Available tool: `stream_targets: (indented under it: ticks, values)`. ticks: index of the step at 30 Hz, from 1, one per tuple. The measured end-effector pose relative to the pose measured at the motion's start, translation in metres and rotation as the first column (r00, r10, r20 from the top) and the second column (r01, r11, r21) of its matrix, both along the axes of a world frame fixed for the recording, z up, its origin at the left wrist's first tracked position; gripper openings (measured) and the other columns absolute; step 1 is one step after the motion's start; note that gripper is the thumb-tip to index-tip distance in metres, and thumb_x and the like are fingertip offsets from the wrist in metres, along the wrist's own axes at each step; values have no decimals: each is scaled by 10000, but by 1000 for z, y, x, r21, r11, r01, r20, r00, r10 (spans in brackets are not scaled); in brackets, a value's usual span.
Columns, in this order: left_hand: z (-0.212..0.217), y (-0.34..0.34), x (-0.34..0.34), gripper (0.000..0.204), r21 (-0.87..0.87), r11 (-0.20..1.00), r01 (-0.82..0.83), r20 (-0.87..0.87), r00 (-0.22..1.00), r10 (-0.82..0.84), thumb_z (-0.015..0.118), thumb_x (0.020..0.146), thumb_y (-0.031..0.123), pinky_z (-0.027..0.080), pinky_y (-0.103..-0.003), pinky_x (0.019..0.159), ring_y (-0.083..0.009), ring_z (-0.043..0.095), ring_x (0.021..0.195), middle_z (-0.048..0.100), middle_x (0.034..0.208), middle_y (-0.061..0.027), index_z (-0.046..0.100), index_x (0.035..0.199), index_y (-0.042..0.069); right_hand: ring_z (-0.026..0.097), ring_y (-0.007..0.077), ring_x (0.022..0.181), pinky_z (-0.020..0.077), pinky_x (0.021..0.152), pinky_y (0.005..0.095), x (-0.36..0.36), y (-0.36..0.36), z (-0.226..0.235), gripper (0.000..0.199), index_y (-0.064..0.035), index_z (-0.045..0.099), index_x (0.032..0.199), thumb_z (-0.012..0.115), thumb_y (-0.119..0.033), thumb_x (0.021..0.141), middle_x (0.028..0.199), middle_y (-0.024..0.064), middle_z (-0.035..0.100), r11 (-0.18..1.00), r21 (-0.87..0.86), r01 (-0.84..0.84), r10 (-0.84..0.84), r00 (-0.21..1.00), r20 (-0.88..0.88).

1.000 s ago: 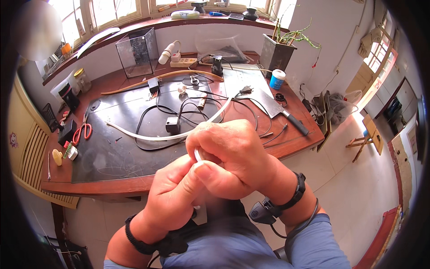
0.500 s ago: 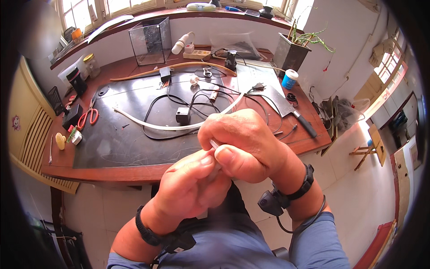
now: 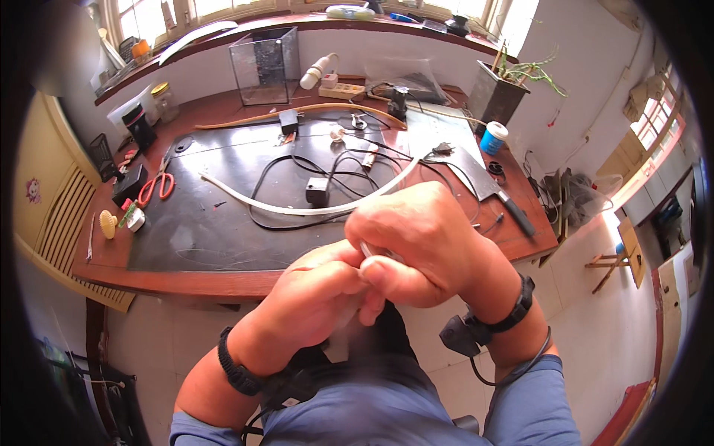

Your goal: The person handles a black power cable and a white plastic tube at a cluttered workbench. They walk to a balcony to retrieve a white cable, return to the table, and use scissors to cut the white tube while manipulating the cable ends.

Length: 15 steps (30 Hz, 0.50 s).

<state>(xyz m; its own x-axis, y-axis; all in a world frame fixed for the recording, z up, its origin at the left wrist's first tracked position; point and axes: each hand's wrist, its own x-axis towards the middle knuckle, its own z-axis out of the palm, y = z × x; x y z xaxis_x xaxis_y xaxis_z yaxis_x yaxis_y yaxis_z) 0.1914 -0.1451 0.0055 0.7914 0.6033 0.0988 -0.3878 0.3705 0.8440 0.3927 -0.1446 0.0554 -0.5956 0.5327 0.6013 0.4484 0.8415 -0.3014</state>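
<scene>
The right hand [image 3: 420,245] has its fingers clamped on a small pale piece [image 3: 365,250] near the worktop's [image 3: 190,283] near edge. The left hand [image 3: 312,297] meets it from the left; whether its fingers also grip the piece, I cannot tell. Beyond, a white tube [image 3: 297,211] curves across the worktop, between red-handled scissors [image 3: 165,186] on the left and a cleaver [image 3: 477,174] on the right.

Single fisheye view from head, close above fingers [image 3: 401,282], facing down and forward; table [image 3: 223,249] beyond them, windows [image 3: 213,7] farther off.
</scene>
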Motion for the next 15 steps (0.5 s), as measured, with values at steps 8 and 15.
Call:
stream_targets:
  ticks: [8, 15]
  values:
    - [-2, -10, 4, 278, 50, 999, -12, -53, 998, 14, 490, 1003, 118, 511, -253, 757, -87, 624, 838, 682, 980, -12, 689, 1179, 39, 516, 263, 514, 391, 481, 408, -6, -19, 9, 357, -135, 615, 760, 698, -475, 828, 643, 43, 473, 980, 191, 53, -96, 970, 224]
    - [-7, -24, 11, 402, 253, 962, -104, 60, 994, 92, 415, 942, 12, 500, -275, 779, -93, 588, 865, 664, 985, -12, 686, 1231, 77, 432, 231, 467, 328, 452, 384, -9, -28, -1, 412, -109, 693, 808, 640, -515, 855, 593, 24, 391, 949, 308, 73, -121, 983, 138]
